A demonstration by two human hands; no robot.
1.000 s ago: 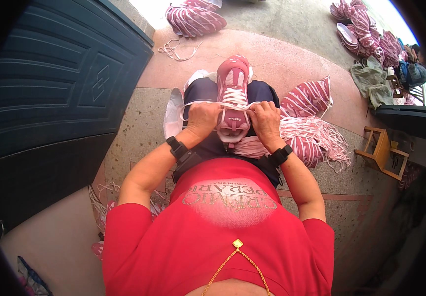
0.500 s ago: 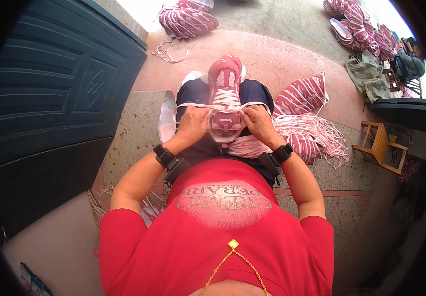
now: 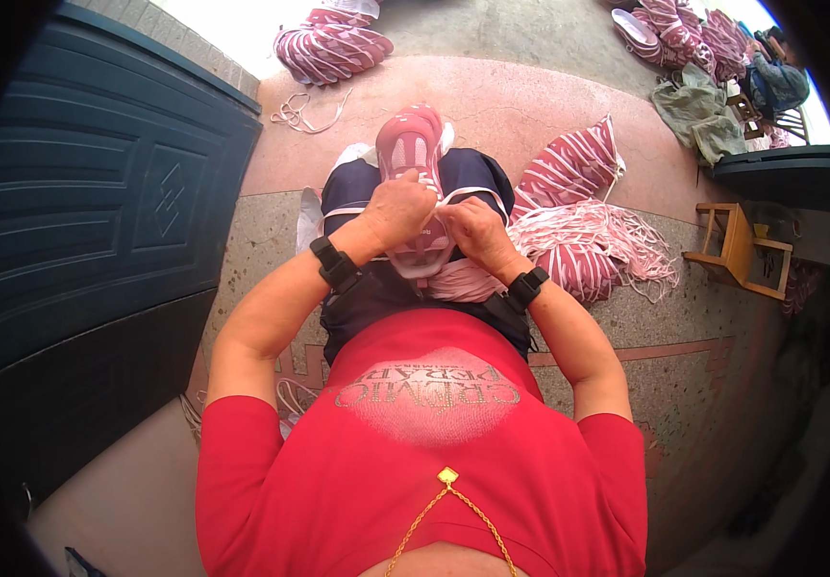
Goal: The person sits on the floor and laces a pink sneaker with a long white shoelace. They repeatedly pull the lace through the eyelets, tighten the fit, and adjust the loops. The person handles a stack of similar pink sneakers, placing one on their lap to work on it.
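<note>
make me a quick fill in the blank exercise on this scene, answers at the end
The left hand and right hand are close together over the pink shoe, handling its white ____.
The person's shirt is ____.
A black band is worn on each ____.
The wooden stool is in the picture's ____ half.

Missing words: laces; red; wrist; right

Speckled floor (image 3: 626,335), pink striped bundle (image 3: 335,50), wooden stool (image 3: 734,247)
</note>
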